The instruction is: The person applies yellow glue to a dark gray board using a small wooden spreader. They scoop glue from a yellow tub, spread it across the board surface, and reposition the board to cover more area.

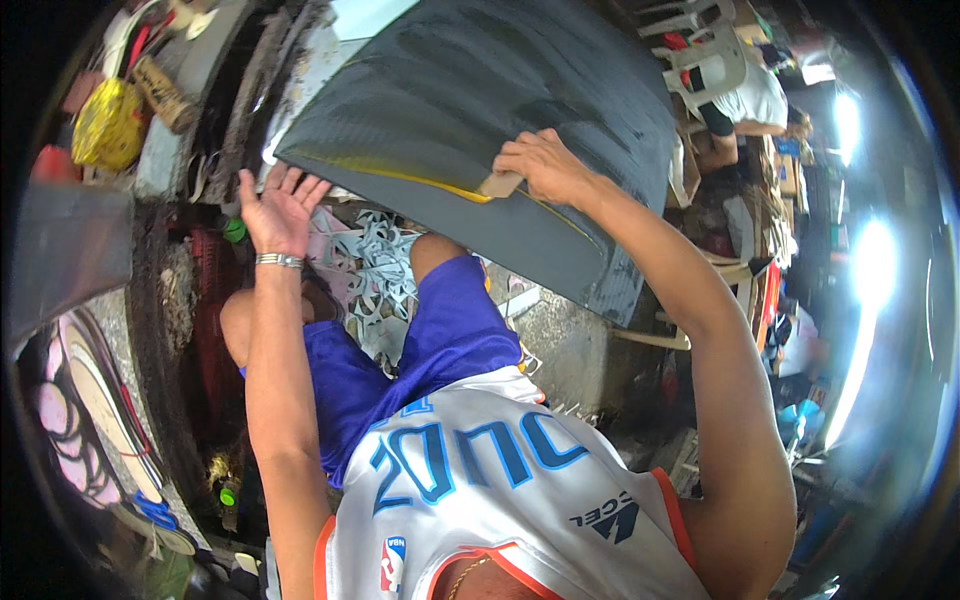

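A large dark grey sheet slants across the space in front of my knees. A band of wet-looking yellow, glue-like stuff runs along the sheet near its close edge. My right hand pinches a small flat tan spreader, whose edge touches the sheet at the right end of the yellow band. At the sheet's left corner, my left hand is open, palm up with fingers spread. Its fingertips are by the sheet's edge; whether they touch it I cannot tell.
Pale cut scraps litter the floor between my legs. To the left lie shoe-sole-shaped pieces and a yellow plastic bag. White plastic chairs and a seated person are at the far right, beside a cluttered table.
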Tool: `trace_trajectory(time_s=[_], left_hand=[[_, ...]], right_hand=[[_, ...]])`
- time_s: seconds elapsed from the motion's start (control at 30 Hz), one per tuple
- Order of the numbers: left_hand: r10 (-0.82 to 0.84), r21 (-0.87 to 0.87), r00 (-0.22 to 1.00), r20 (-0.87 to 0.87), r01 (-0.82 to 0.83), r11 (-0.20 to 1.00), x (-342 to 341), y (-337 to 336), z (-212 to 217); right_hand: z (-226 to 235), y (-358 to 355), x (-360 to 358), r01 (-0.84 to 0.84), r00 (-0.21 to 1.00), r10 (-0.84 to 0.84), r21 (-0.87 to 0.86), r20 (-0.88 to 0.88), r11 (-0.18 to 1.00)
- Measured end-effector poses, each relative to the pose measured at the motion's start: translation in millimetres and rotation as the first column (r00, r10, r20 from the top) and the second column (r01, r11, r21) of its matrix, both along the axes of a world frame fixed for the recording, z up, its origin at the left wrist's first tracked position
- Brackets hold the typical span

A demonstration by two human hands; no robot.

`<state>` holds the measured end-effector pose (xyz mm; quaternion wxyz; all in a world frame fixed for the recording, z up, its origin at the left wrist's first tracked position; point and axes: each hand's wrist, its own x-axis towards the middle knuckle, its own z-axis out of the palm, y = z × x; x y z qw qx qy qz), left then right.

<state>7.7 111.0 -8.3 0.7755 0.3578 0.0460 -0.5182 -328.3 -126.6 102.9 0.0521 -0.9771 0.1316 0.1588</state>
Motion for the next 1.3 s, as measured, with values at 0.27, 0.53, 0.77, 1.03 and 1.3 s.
trace_trajectory(time_s=[0.27, 0.53, 0.77, 1.03, 1.3], left_hand=[[-0.018, 0.021, 0.944, 0.329, 0.011, 1.000, -6.0, 0.1, 21.2], [-0.128, 0.095, 0.883, 0.452, 0.096, 0.991, -5.1, 3.4, 30.2], [-0.138, 0.126, 0.873, 0.467, 0.088, 0.988, -5.4, 4.0, 22.2], [-0.095, 0.154, 0.899, 0.427, 0.031, 0.988, -11.5, -8.5, 12.4], [-0.076, 0.190, 0.891, 0.447, -0.011, 0.982, -13.2, -17.3, 6.1]], right_hand=[[-1.4, 43.9, -162.9, 0.325, 0.940, -0.329, -0.052, -0.089, 0.944], [-8.1, 97.7, -248.0, 0.765, 0.638, -0.770, -0.101, -0.012, 0.636], [-22.3, 134.7, -222.5, 0.967, 0.248, -0.965, 0.028, 0.091, 0.251], [-18.4, 149.1, -208.9, 0.991, -0.077, -0.987, 0.122, 0.143, -0.060], [-32.6, 226.7, -130.5, 0.930, -0.151, -0.984, 0.350, 0.091, -0.110]])
